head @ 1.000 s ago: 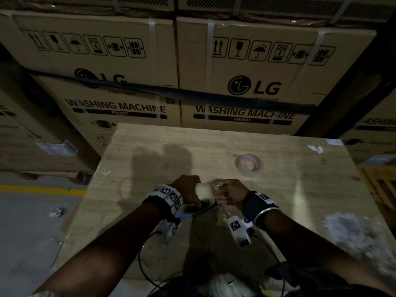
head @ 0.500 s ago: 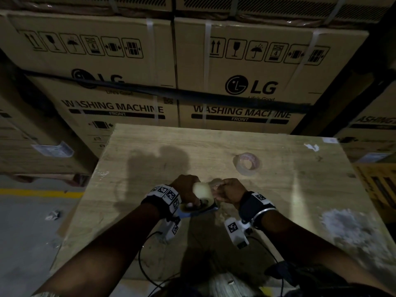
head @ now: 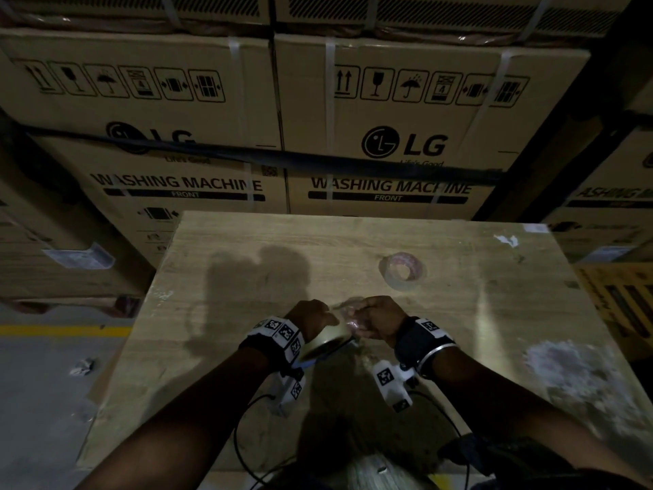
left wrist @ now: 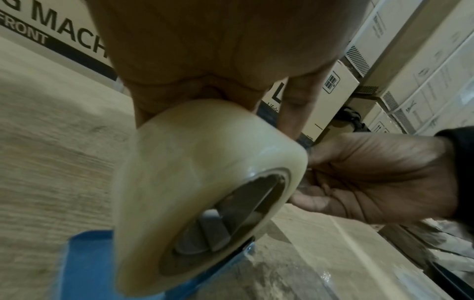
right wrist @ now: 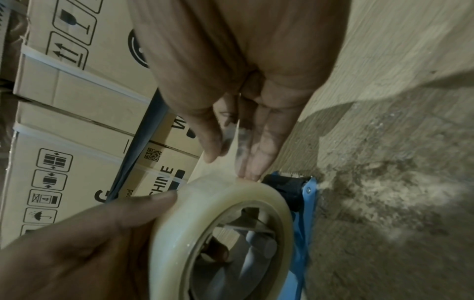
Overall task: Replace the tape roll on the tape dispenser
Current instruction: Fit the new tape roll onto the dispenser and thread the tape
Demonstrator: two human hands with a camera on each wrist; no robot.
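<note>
A full roll of clear tape (head: 327, 339) (left wrist: 195, 194) (right wrist: 218, 229) sits on the hub of a blue tape dispenser (head: 312, 362) (left wrist: 87, 263) (right wrist: 300, 233) over the near middle of the wooden table (head: 247, 277). My left hand (head: 311, 318) (right wrist: 84, 239) grips the roll, thumb lying along its rim. My right hand (head: 378, 316) (left wrist: 372, 178) (right wrist: 231, 142) pinches the loose end of the tape (right wrist: 237, 140) between thumb and fingers, just above the roll. The dispenser's black roller and toothed blade (right wrist: 287, 182) lie just beyond the fingertips.
A nearly used-up tape roll (head: 403, 270) lies flat on the table behind my hands. Stacked washing machine cartons (head: 388, 136) stand past the far edge. White scuffs (head: 572, 376) mark the table at the right. Cables (head: 247, 436) trail from my wrists.
Both hands have risen a little and drawn closer. The roll has tilted so its face now points toward me, and my right hand has lifted the tape end off the roll.
</note>
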